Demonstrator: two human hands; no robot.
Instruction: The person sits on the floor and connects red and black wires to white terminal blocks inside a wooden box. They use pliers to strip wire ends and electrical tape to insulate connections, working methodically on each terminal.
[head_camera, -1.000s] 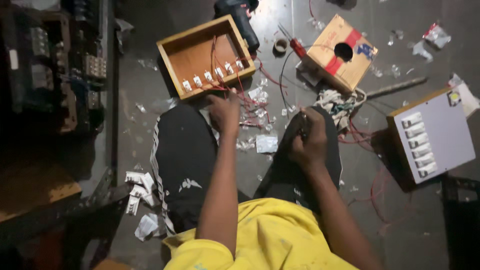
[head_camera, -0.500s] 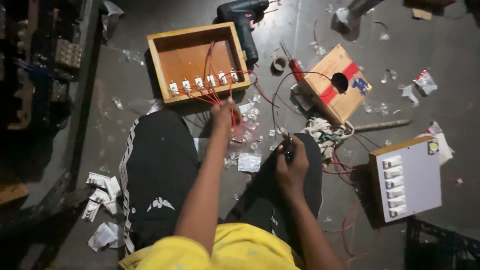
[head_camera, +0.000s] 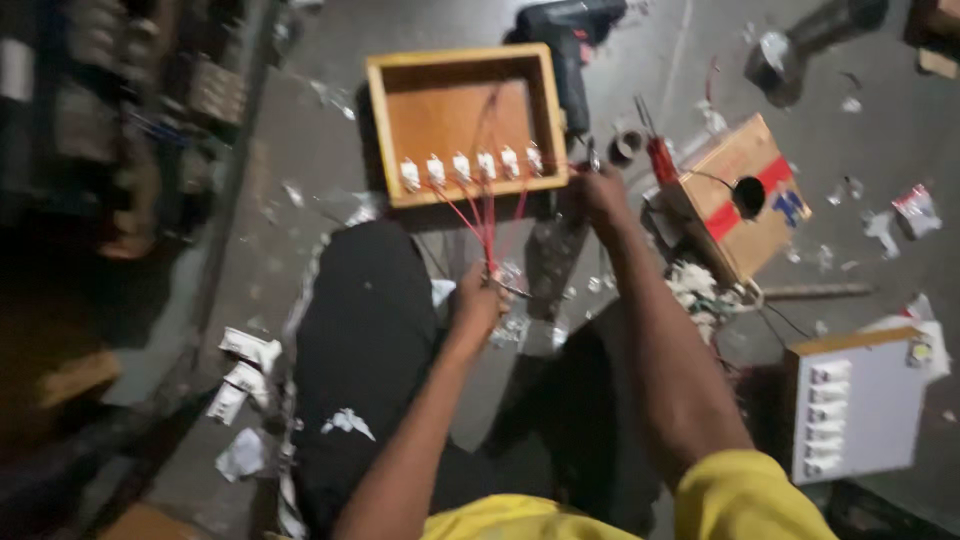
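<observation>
Red wires run from a row of small white switch backs fixed along the near wall of an open wooden box that lies on the grey floor ahead of our knees, and they gather into a bundle that drops to our left hand. From the head view we see that hand closed around the lower end of the bundle, just above our left thigh in black trousers. Our right hand is stretched out to the near right corner of the box, touching or just beside it, its fingers drawn together on something small; the blur keeps us from telling what. A dark cordless drill lies just beyond the right wall of the box. To the right of our right hand sits a tilted cardboard box with red tape and a round hole in its top, a red-handled tool lying just beside its left edge. Nearer to us on the right rests a white switch panel with a column of switches on its face. Scraps of white paper lie scattered left of our left leg, and yellow sleeves show at the bottom edge.
</observation>
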